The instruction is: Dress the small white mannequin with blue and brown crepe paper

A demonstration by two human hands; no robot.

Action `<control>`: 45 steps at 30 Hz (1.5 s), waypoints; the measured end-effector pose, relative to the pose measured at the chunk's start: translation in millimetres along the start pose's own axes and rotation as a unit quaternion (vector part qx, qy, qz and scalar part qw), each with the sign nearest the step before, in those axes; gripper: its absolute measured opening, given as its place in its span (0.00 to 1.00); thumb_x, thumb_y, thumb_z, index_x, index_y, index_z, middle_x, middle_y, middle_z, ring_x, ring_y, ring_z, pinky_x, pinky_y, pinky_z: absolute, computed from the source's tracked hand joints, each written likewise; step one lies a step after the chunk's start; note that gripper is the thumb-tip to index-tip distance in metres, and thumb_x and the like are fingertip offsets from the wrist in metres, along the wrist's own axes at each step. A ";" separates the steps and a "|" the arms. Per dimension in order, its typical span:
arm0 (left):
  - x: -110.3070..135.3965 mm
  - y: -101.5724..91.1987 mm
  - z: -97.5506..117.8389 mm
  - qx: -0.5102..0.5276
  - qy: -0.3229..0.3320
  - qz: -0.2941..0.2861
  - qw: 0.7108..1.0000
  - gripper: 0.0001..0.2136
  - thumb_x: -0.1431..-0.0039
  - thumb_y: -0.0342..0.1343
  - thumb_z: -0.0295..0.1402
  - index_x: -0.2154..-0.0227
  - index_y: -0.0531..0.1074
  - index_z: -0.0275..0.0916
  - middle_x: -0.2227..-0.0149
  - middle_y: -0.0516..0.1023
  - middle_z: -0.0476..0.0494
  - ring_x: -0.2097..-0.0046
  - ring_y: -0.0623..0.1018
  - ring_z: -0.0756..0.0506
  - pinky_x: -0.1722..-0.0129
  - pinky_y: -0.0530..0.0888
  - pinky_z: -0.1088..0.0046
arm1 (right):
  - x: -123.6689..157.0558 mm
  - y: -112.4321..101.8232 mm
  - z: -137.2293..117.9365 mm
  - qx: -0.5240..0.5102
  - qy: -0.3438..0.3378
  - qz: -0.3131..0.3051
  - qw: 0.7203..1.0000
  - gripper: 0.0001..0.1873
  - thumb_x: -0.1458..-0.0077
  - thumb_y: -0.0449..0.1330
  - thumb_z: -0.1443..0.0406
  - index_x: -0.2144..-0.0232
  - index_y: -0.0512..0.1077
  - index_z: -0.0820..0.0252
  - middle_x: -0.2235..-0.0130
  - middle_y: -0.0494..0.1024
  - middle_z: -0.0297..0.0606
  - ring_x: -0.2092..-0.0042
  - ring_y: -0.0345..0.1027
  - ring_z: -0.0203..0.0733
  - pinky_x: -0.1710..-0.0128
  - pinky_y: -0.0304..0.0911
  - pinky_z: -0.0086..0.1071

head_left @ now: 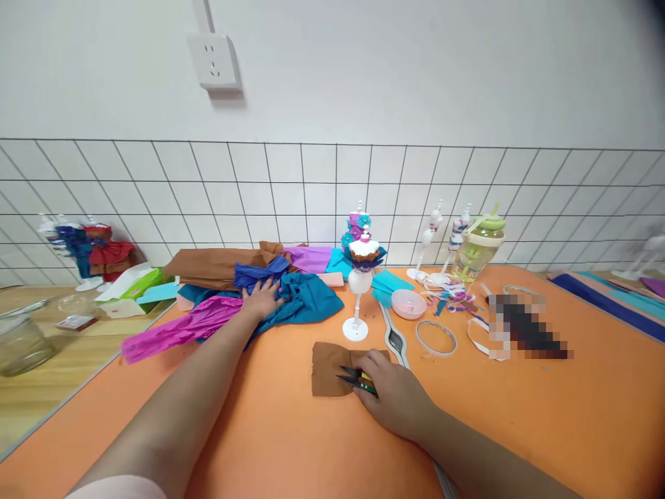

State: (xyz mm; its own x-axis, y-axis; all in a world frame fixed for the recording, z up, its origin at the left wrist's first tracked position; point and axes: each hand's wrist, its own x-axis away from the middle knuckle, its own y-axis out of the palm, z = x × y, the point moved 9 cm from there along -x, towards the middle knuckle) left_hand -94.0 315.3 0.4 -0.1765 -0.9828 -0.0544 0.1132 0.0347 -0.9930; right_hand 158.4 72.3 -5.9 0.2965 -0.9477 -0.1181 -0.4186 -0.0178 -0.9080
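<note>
My left hand (261, 299) rests on a heap of crumpled crepe paper, its fingers spread across a dark blue sheet (258, 273). Beside it lie a teal sheet (306, 299), a magenta strip (181, 329) and a larger brown sheet (208, 267). With its fingers wrapped round them, my right hand (395, 391) holds small thread snips (358, 382), blades pointing left and apart. Beneath the snips is a flat piece of brown crepe paper (323, 371), partly covered by that hand. Just behind it stands a white mini dress form (359, 281) with a brown and dark blue ruffle.
Right of the dress form are a pink dish (409, 305), a roll of tape (435, 337), paper scraps (451, 294), a green-lidded bottle (479, 249) and more white forms (427, 239). A glass jar (23, 346) stands at left. The wall has an outlet (214, 62).
</note>
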 end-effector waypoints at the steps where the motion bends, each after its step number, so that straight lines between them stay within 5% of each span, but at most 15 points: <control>1: -7.7 2.5 -2.9 0.004 -0.007 0.007 1.000 0.34 0.40 0.43 0.52 0.33 0.50 0.46 0.30 0.43 0.36 0.31 0.45 0.25 0.42 0.44 0.29 | -0.4 0.1 0.4 0.001 0.001 0.001 1.000 0.11 0.43 0.55 0.63 0.57 0.69 0.55 0.55 0.72 0.37 0.60 0.70 0.43 0.69 0.54 0.32; 7: -39.9 -7.5 -7.8 0.071 -0.030 -0.013 0.997 0.45 0.54 0.56 0.59 0.36 0.58 0.37 0.34 0.55 0.23 0.34 0.51 0.19 0.43 0.50 0.30 | -2.7 1.3 0.6 -0.007 -0.007 0.006 1.000 0.11 0.44 0.54 0.65 0.58 0.69 0.54 0.56 0.72 0.35 0.60 0.70 0.43 0.69 0.54 0.32; 12: -32.8 -38.1 -4.5 0.161 0.045 -0.030 0.985 0.45 0.58 0.58 0.62 0.40 0.61 0.40 0.41 0.70 0.31 0.43 0.73 0.32 0.45 0.70 0.58 | -2.8 0.0 0.6 -0.005 -0.006 0.004 1.000 0.11 0.44 0.55 0.64 0.57 0.69 0.55 0.55 0.72 0.36 0.61 0.70 0.42 0.70 0.53 0.32; 19: 21.4 -82.9 10.9 0.123 0.090 -0.017 0.988 0.40 0.56 0.58 0.59 0.44 0.67 0.36 0.41 0.70 0.31 0.42 0.70 0.30 0.43 0.65 0.57 | 1.3 0.6 -1.1 -0.025 -0.023 0.001 0.999 0.15 0.44 0.58 0.60 0.53 0.69 0.53 0.54 0.73 0.36 0.60 0.71 0.44 0.67 0.58 0.33; 25: 105.7 -148.1 59.7 -0.037 0.097 0.128 0.986 0.22 0.37 0.43 0.51 0.57 0.74 0.41 0.57 0.80 0.38 0.56 0.78 0.34 0.59 0.71 0.59 | 6.6 -12.7 -15.6 -0.115 -0.074 0.020 0.990 0.13 0.40 0.55 0.61 0.53 0.70 0.53 0.52 0.75 0.37 0.53 0.70 0.44 0.57 0.63 0.34; 27: 144.3 -137.4 103.6 0.001 0.227 0.110 0.968 0.19 0.35 0.43 0.46 0.60 0.75 0.43 0.59 0.80 0.42 0.56 0.78 0.39 0.57 0.71 0.64 | 8.2 -22.9 -14.4 -0.134 -0.061 0.049 0.988 0.15 0.37 0.51 0.60 0.50 0.69 0.54 0.51 0.76 0.39 0.51 0.70 0.43 0.55 0.63 0.35; 29: 186.0 -99.8 148.0 0.041 0.384 0.007 0.922 0.17 0.38 0.50 0.47 0.54 0.75 0.45 0.51 0.78 0.42 0.50 0.76 0.41 0.52 0.70 0.67 | 9.2 -30.5 -8.6 -0.125 -0.027 0.064 0.990 0.16 0.36 0.49 0.58 0.50 0.68 0.55 0.51 0.77 0.39 0.51 0.71 0.43 0.55 0.63 0.35; 32: 214.6 -51.2 170.3 0.073 0.419 -0.035 0.905 0.32 0.46 0.59 0.50 0.41 0.65 0.43 0.38 0.66 0.35 0.41 0.69 0.33 0.45 0.67 0.58 | 9.9 -33.5 3.7 -0.047 0.032 0.027 0.998 0.15 0.37 0.50 0.58 0.50 0.68 0.52 0.52 0.78 0.37 0.53 0.72 0.44 0.59 0.63 0.34; 36: 218.6 -15.9 166.9 0.118 0.398 -0.045 0.909 0.19 0.39 0.54 0.43 0.47 0.72 0.43 0.44 0.74 0.38 0.44 0.72 0.35 0.46 0.66 0.58 | 16.5 -44.6 44.1 0.128 0.151 -0.046 0.979 0.14 0.38 0.50 0.58 0.55 0.70 0.54 0.58 0.80 0.42 0.58 0.74 0.50 0.67 0.59 0.34; 39: 210.1 -20.1 153.6 0.216 0.343 -0.016 0.914 0.14 0.34 0.47 0.39 0.57 0.76 0.42 0.54 0.79 0.41 0.50 0.75 0.40 0.49 0.66 0.62 | 25.7 -61.2 80.4 0.169 0.216 -0.060 0.960 0.14 0.38 0.48 0.65 0.64 0.73 0.63 0.61 0.78 0.52 0.61 0.74 0.54 0.70 0.56 0.35; 41: 197.7 -23.7 134.8 0.354 0.233 0.007 0.906 0.14 0.34 0.46 0.41 0.65 0.74 0.40 0.62 0.79 0.43 0.57 0.76 0.42 0.56 0.68 0.66 | 31.2 -67.3 99.6 0.176 0.227 -0.076 0.955 0.12 0.39 0.49 0.67 0.65 0.73 0.62 0.60 0.78 0.52 0.60 0.74 0.54 0.71 0.54 0.35; 43: 188.7 -12.4 117.2 0.535 0.103 -0.016 0.838 0.13 0.37 0.49 0.43 0.68 0.71 0.40 0.67 0.77 0.46 0.63 0.76 0.45 0.62 0.69 0.70 | 35.7 -68.0 113.3 0.169 0.221 -0.099 0.955 0.08 0.43 0.53 0.68 0.64 0.72 0.59 0.61 0.78 0.46 0.60 0.73 0.51 0.72 0.53 0.33; 45: 187.1 7.2 116.3 0.691 0.016 -0.085 0.718 0.10 0.41 0.54 0.41 0.65 0.70 0.40 0.67 0.76 0.47 0.64 0.76 0.46 0.63 0.70 0.72 | 39.5 -66.5 122.4 0.160 0.214 -0.120 0.956 0.06 0.47 0.56 0.68 0.66 0.72 0.56 0.63 0.79 0.40 0.62 0.73 0.48 0.73 0.52 0.32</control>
State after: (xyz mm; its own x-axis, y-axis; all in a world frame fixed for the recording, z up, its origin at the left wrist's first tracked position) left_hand -12.5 110.5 -4.7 -0.3223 -0.9461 0.0303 0.9452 -0.3199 0.0654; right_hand 303.0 75.1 0.6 -0.0553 -0.9736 0.2213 -0.0783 -0.2167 -0.9731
